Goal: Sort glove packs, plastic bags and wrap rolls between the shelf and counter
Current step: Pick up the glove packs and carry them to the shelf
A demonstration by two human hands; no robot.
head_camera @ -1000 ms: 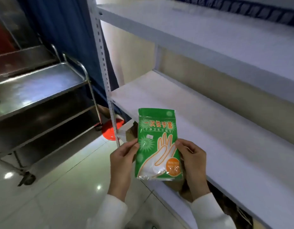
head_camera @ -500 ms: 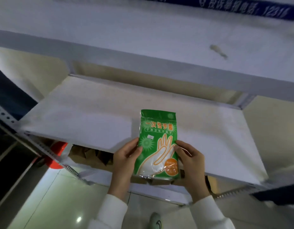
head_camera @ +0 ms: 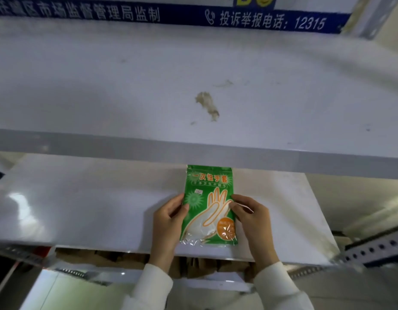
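The flat green plastic glove pack [head_camera: 208, 204], printed with a white glove outline, an orange disc and orange lettering, sits over the near right part of the white lower shelf board [head_camera: 81, 209]. Its top edge reaches under the front lip of the white upper shelf board [head_camera: 126, 86]; its bottom edge is close to the lower board's near edge. Whether the pack rests on the board or is held just above it cannot be told.

The left hand [head_camera: 168, 222] holds the pack's left edge, thumb on the printed face, fingers curled behind. The right hand [head_camera: 252, 220] holds the right edge, with its fingertips [head_camera: 232, 203] pressed on the face beside the glove outline. Both grips are clamped on the pack. White sleeves [head_camera: 149, 287] cover both forearms.

The upper shelf board carries a brownish smear [head_camera: 208, 105] near its centre. Beyond it, at the far edge, runs a blue banner with white characters and the number 12315 [head_camera: 271, 20]. Below the lower board, brown cardboard pieces [head_camera: 117, 258] are visible in the gap. A perforated grey steel upright rail [head_camera: 372, 249] stands at the right.
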